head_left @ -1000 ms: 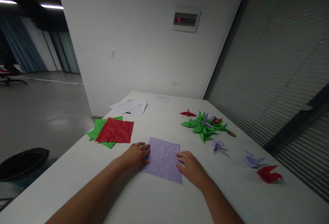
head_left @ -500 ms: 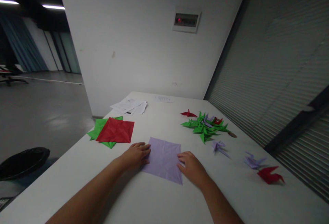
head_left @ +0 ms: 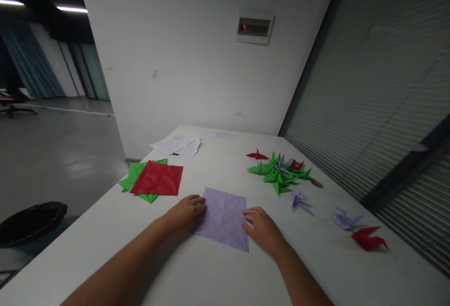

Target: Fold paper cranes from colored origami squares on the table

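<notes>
A creased square of purple origami paper (head_left: 224, 217) lies flat on the white table in front of me. My left hand (head_left: 188, 211) rests on its left edge with fingers stretched out. On the right edge, the fingers of my right hand (head_left: 259, 226) touch the paper, slightly apart. Neither hand is closed round anything. To the left lies a creased red paper square (head_left: 160, 178) on top of green paper (head_left: 136, 176). Off to the right are a purple paper crane (head_left: 298, 199), another purple crane (head_left: 345, 220) and a red paper crane (head_left: 367, 239).
A heap of mostly green paper cranes (head_left: 279, 175) sits at the back right, with a small red crane (head_left: 257, 155) behind it. Printed sheets (head_left: 176, 145) lie at the far left. A black-lined bin (head_left: 33, 221) stands beyond the left table edge; window blinds (head_left: 379, 109) border the right.
Almost nothing differs. Both hands stay at the purple paper's edges, and the left fingers have shifted very slightly. The view has moved a touch.
</notes>
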{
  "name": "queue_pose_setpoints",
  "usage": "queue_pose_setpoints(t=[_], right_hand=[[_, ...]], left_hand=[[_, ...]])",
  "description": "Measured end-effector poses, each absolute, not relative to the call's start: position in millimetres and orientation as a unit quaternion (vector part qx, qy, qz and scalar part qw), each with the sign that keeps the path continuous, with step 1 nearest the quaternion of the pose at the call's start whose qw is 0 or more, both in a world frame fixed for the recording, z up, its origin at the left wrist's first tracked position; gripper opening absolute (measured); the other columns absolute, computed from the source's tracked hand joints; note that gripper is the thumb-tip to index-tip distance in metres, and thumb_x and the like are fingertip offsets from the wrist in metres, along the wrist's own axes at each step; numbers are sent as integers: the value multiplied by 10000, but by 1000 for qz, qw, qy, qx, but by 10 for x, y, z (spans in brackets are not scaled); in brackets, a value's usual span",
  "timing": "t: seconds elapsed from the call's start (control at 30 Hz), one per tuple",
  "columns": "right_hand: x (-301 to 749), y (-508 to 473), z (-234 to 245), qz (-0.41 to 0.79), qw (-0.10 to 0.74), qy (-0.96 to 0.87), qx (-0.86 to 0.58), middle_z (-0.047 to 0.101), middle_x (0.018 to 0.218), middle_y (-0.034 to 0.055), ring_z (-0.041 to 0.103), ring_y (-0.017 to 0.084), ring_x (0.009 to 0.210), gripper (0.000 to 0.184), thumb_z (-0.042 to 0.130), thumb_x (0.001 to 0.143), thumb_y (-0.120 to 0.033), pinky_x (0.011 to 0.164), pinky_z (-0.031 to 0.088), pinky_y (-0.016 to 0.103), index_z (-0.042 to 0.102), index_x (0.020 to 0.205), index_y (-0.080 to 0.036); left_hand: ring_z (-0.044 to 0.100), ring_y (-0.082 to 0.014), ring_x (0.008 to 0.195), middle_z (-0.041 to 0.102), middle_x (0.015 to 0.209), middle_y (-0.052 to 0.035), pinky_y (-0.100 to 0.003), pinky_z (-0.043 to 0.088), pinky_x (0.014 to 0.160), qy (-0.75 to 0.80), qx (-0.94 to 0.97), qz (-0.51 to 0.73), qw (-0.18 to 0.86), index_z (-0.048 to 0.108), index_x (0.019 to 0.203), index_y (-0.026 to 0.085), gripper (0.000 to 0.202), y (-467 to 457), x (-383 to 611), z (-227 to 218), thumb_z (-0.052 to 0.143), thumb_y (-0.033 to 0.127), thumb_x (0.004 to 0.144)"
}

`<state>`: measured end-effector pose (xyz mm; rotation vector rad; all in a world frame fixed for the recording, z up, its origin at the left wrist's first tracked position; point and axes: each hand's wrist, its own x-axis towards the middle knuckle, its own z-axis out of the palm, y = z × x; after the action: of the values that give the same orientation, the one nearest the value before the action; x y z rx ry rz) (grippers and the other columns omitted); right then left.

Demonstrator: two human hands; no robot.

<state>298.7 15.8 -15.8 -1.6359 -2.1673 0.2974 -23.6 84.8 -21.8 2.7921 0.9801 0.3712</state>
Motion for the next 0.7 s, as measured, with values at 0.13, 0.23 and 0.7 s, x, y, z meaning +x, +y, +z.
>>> queue_pose_setpoints(t=[0.13,0.23,0.7], right_hand=[[2987,163,-176,101,205,-781,-582,775,1162,108,642,290,1141,262,692,801,-171,1050,456,391,824,1024,-207],[2985,163,-174,98,197,-783,-582,774,1164,109,642,288,1140,280,685,807,-168,1052,454,385,819,1050,-202],[3072,326,-424,41,259,-704,-661,650,1342,233,573,348,1296,491,614,861,-243,1148,415,496,637,1317,-62]], left_hand=[[535,-317,1355,610,1436,-143,-469,442,1148,270,943,165,103,640,1344,227,406,689,-60,-132,623,247,939],[544,-318,1349,611,1426,-159,-460,433,1160,238,953,167,85,627,1360,195,414,577,52,-136,618,278,954],[481,-322,1418,583,1482,-105,-467,380,1204,173,973,135,71,578,1407,199,434,522,44,-160,576,285,982]])
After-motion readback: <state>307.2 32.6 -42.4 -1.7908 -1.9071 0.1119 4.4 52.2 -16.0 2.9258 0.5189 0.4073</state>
